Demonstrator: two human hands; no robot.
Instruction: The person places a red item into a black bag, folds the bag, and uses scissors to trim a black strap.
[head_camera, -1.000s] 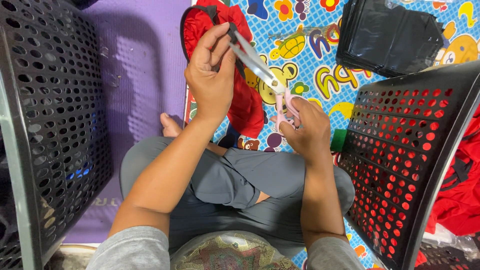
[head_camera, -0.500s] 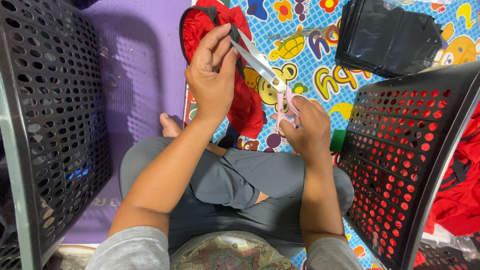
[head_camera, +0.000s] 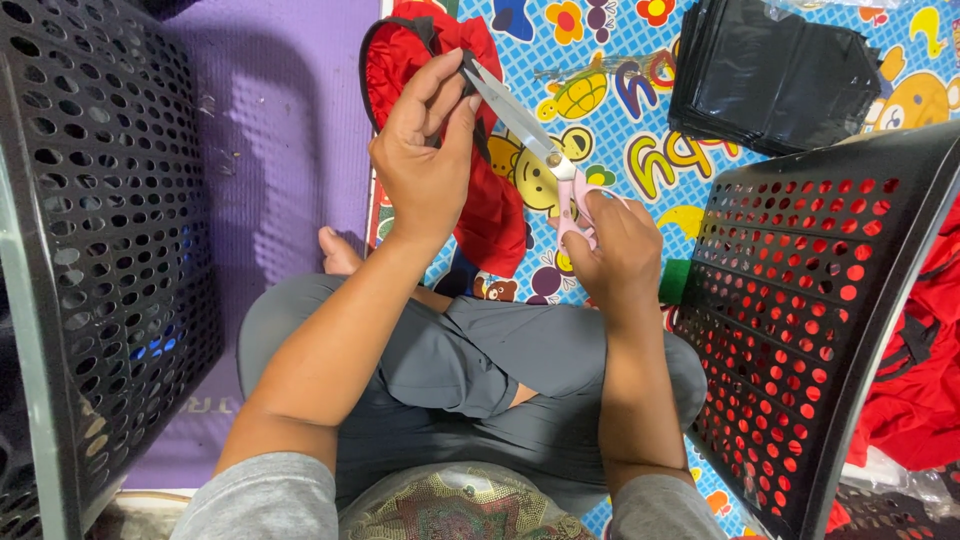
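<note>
I sit cross-legged on a colourful cartoon floor mat (head_camera: 620, 120). My left hand (head_camera: 425, 155) pinches the black-trimmed edge of a red cloth piece (head_camera: 470, 170) and holds it up. My right hand (head_camera: 612, 250) grips pink-handled scissors (head_camera: 540, 135). Their silver blades point up and left, with the tips at the cloth right beside my left fingers. The rest of the red cloth hangs down toward my knees.
A tall black perforated crate (head_camera: 100, 250) stands at my left on a purple mat (head_camera: 290, 130). Another black perforated crate (head_camera: 820, 300) at my right holds red cloth (head_camera: 920, 380). A stack of black plastic bags (head_camera: 780, 75) lies at the far right.
Hands, scissors and cloth keep almost the same pose; the blades have shifted only slightly at the cloth edge.
</note>
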